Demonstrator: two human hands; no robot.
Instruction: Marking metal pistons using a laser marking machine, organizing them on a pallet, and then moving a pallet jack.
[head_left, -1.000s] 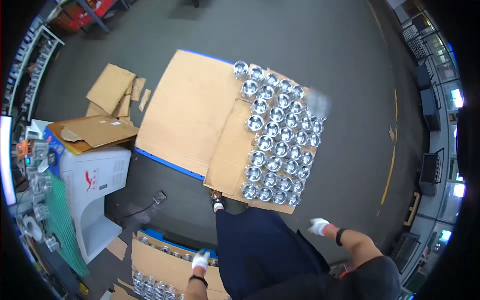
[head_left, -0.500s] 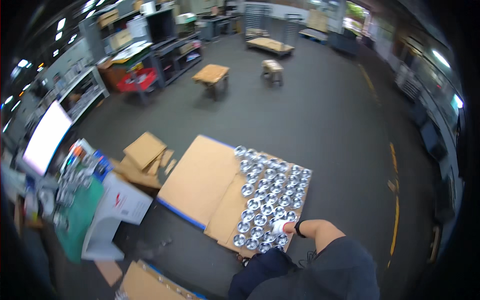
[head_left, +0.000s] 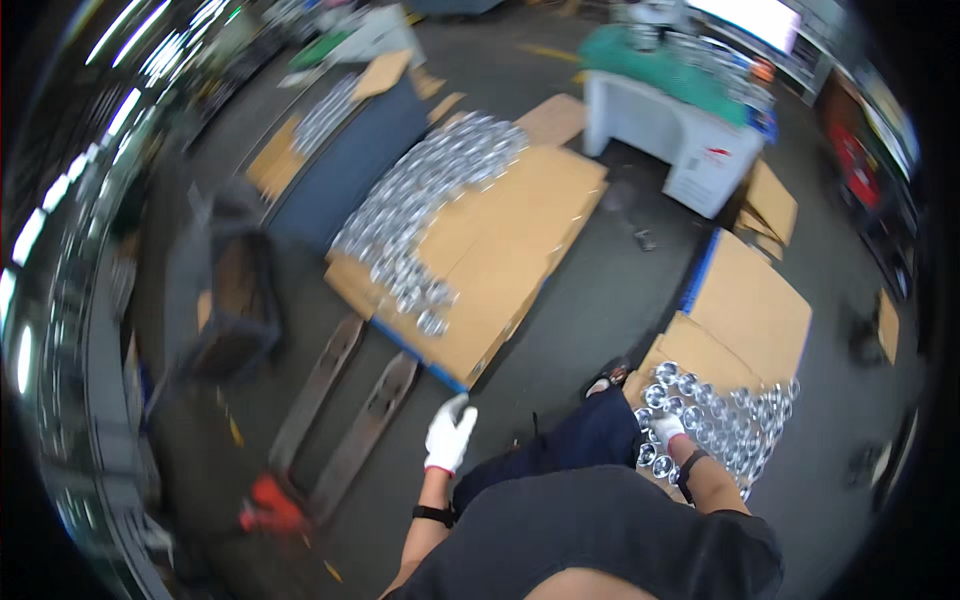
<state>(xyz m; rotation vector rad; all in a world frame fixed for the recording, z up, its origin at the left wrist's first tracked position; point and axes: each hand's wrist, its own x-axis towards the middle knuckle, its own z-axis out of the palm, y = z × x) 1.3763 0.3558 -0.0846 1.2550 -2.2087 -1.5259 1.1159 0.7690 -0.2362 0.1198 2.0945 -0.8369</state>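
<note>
My left hand [head_left: 451, 435], in a white glove with a red cuff, is raised over the floor near the corner of a cardboard-topped pallet [head_left: 500, 290]. Its fingers are apart and it holds nothing. To the right, my right hand [head_left: 667, 428], gloved the same way, reaches down among shiny round metal cups [head_left: 722, 408] set out on cardboard [head_left: 750, 290]. It touches or hovers over the cups at their left edge. Blur and the small size hide its fingertips. A large cluster of similar metal parts [head_left: 430, 200] covers the far left side of the other pallet.
A pallet jack with a red base [head_left: 275, 505] and two long forks [head_left: 365, 430] points at the left pallet. Beyond stand a blue-grey bin wall [head_left: 345, 165], a dark cart [head_left: 230, 300] and a white desk with a green mat [head_left: 660, 80]. My shoe [head_left: 610, 375] stands between the pallets.
The view has swung left, bringing the second pallet, the pallet jack and my left hand into sight. My right hand remains at the cups on the right pallet.
</note>
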